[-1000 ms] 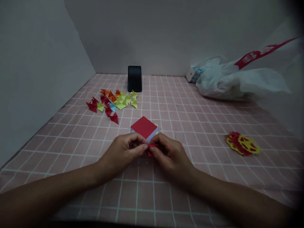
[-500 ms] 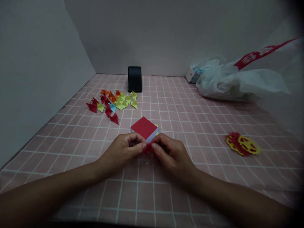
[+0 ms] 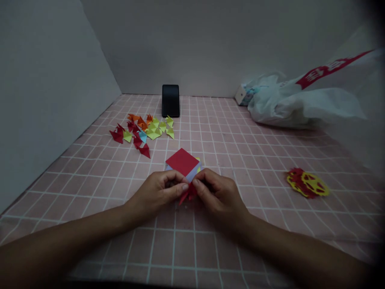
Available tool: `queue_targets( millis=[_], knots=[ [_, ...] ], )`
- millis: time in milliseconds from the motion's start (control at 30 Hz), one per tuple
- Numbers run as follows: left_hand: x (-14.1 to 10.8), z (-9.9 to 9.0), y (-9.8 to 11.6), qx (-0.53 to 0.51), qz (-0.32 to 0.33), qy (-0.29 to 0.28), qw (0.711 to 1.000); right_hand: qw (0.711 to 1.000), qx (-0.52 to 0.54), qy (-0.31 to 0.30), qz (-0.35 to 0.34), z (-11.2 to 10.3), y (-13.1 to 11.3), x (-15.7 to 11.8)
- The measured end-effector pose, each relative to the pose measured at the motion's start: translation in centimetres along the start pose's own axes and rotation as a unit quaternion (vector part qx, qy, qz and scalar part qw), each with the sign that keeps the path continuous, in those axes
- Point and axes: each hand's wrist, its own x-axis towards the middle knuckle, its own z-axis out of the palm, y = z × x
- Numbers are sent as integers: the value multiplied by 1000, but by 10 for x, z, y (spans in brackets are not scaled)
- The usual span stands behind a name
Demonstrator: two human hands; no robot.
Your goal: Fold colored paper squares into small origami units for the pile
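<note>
Red folded paper [image 3: 189, 194] pinched by left hand [image 3: 158, 190] and right hand [image 3: 219, 193], pink gridded tablecloth [image 3: 246, 156], grey walls [image 3: 195, 48] around

A small piece of folded red paper [image 3: 191, 191], deep red and creased into several narrow layers, sits between the left fingers [image 3: 182, 187] and the right fingers [image 3: 197, 185], pinched at its upper part. One slim pointed end slants down and leftward toward the near edge of the bench [image 3: 249, 168]. The piece lies roughly midway between the left and right edges, closer to the near edge than the far one. Fingertips hide part of it; whether its underside touches the bench cannot be told.
</note>
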Motion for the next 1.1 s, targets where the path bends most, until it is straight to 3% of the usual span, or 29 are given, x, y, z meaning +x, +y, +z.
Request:
queue_targets(
  millis=[200,333,600,1100],
  knots=[
    [0,1,0,3,13,8,1000,1000,17,-8,6,0,-1,-1],
    [-1,0,1,14,14,42,999,996,79,-11,51,-1,-2,-1],
    [-1,-1,0,28,36,72,996,950,261,-40,168,2,-1,1],
    [-4,2,-1,13,30,78,996,922,337,-56,183,7,2,1]
  ],
)
